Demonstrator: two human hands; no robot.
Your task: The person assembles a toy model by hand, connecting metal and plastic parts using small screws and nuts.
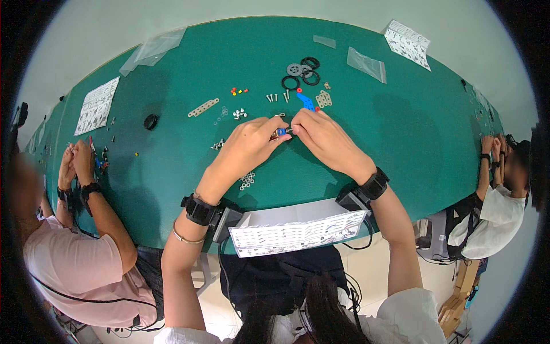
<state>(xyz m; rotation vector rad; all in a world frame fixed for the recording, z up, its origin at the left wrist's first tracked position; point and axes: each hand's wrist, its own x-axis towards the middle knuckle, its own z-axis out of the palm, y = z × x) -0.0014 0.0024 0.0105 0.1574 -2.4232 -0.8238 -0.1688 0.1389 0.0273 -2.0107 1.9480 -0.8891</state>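
Observation:
Over the middle of the table my left hand is closed in a pinch around a small blue part with darker and orange bits along it. My right hand meets it from the right, fingertips pressed together at the part's end; what they grip there is mostly hidden. Just beyond the right fingers a flat blue bracket with holes shows, its near end covered by the hand. Silver screws and a beige perforated plate lie beyond my hands. Hex nuts are scattered near my left wrist.
Black rings and grey wheels lie farther back. A long beige strip and tiny red and yellow pieces are left of them. A folded instruction sheet stands at the near edge. People work at both sides.

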